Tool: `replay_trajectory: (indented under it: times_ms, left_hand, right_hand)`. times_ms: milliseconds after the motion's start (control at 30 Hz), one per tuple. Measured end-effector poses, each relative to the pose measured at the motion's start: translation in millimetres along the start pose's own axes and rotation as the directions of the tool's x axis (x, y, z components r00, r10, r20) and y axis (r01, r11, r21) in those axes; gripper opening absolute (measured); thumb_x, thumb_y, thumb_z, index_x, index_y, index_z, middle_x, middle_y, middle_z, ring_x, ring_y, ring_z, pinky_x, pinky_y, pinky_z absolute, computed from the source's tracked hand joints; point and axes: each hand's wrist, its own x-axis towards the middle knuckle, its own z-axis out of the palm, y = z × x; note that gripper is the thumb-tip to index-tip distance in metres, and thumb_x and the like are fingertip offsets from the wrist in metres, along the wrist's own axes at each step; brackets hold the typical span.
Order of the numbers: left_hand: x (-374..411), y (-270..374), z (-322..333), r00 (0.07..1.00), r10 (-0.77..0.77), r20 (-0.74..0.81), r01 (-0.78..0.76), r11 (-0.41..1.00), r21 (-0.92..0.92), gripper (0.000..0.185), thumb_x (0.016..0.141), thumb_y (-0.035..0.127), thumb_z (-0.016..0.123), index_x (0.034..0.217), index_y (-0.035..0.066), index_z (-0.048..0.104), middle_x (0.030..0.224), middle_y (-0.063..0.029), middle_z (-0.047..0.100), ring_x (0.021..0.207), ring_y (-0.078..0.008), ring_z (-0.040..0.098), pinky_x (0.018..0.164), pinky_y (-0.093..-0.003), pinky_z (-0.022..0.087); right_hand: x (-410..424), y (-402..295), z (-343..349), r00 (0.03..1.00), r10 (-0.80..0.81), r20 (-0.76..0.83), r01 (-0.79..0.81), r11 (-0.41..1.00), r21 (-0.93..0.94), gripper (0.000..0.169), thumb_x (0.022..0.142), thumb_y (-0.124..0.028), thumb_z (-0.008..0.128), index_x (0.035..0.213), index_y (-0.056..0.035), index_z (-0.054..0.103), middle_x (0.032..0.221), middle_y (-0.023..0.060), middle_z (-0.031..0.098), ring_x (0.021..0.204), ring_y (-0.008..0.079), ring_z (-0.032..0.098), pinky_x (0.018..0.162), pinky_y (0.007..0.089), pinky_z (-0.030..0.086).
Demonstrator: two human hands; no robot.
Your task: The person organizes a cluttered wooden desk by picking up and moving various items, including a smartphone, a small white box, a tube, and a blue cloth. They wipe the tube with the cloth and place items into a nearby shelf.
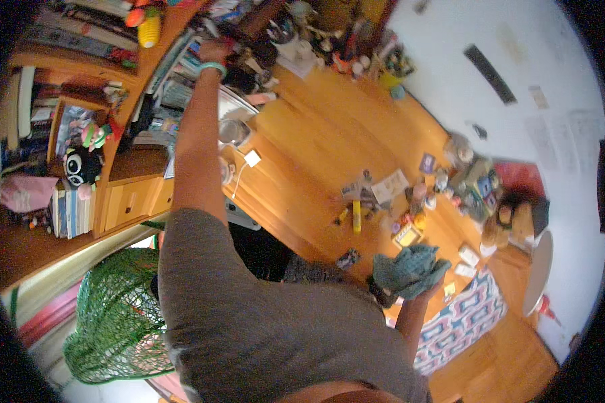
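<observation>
My left arm stretches up across the view, and my left hand (215, 51) is at the cluttered end of the desk, beside a row of books (187, 60). A pale green bangle (212, 67) circles that wrist. Blur and dark objects around the fingers hide whether they grip anything. Low on the right, a crumpled teal cloth (409, 271) is bunched in my right hand (434, 289), mostly covering its fingers. Beneath and around the cloth lies the wooden desk top (302, 151), with a small yellow-framed item (407, 236) just above it.
A wooden bookshelf (123, 116) rises at the left, holding a black plush toy (83, 166). Below it hangs a green net (116, 312). A yellow stick-like item (357, 216), a white charger (252, 158) and a patterned cloth (464, 322) lie on the desk. A round mirror-like disc (538, 272) stands by the wall.
</observation>
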Motion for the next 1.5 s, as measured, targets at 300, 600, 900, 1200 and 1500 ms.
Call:
replay_trajectory:
  times_ms: [300,600,900,1200,1500]
  left_hand:
    - [-178.4,125.6,-122.6,0.825,-0.37,-0.427,-0.307,0.341,-0.889,0.019,0.086,0.012,0.062,0.103,0.005,0.063,0.084,-0.0052,0.065,0.067,-0.0152,0.058,0.059,-0.0273,0.046]
    - [-341.6,354.3,-104.5,0.904,0.36,0.229,0.023,0.495,-0.869,0.035,0.074,0.033,0.07,0.099,0.009,0.066,0.092,-0.0097,0.064,0.089,-0.0264,0.06,0.076,-0.0388,0.048]
    - [-374.7,440.7,-77.5,0.906,0.404,0.128,-0.234,0.729,-0.643,0.052,0.067,0.04,0.075,0.104,0.005,0.06,0.109,-0.0166,0.06,0.108,-0.0342,0.052,0.092,-0.0448,0.04]
    - [-374.3,436.2,-84.1,0.878,0.43,0.212,-0.117,0.621,-0.775,0.035,0.072,0.029,0.071,0.099,0.007,0.067,0.089,-0.0184,0.066,0.084,-0.0374,0.062,0.075,-0.0457,0.048]
    - [-372.9,407.5,-85.5,0.929,0.318,0.188,0.151,0.138,-0.979,0.031,0.076,0.01,0.067,0.104,-0.001,0.061,0.091,-0.0145,0.067,0.083,-0.0264,0.064,0.073,-0.0371,0.05]
  right_hand:
    - [-27.6,-30.9,-35.3,0.959,-0.243,0.144,0.186,0.927,0.324,0.033,0.086,-0.031,0.058,0.111,-0.0104,0.051,0.106,0.0046,0.053,0.086,0.0223,0.051,0.07,0.0372,0.046]
    - [-68.1,-43.5,-36.1,0.835,-0.241,0.495,-0.117,0.802,0.586,0.051,0.086,-0.032,0.06,0.128,-0.0114,0.041,0.116,0.0136,0.048,0.09,0.0235,0.049,0.076,0.0384,0.044]
    - [-129.0,-53.1,-99.6,0.858,-0.387,0.337,0.15,0.818,0.556,0.056,0.087,-0.036,0.058,0.133,-0.0101,0.04,0.115,0.0121,0.048,0.09,0.0243,0.048,0.075,0.0385,0.043]
    - [-196.4,-102.3,-208.0,0.861,-0.459,-0.22,0.444,0.888,-0.119,0.06,0.084,-0.046,0.051,0.127,-0.0037,0.047,0.125,0.0167,0.052,0.109,0.0342,0.053,0.097,0.0477,0.04]
    - [-90.6,-63.7,-277.6,0.756,-0.536,-0.375,0.103,0.664,-0.741,0.036,0.079,-0.02,0.069,0.107,0.0014,0.06,0.094,0.01,0.065,0.082,0.0186,0.061,0.075,0.0305,0.048]
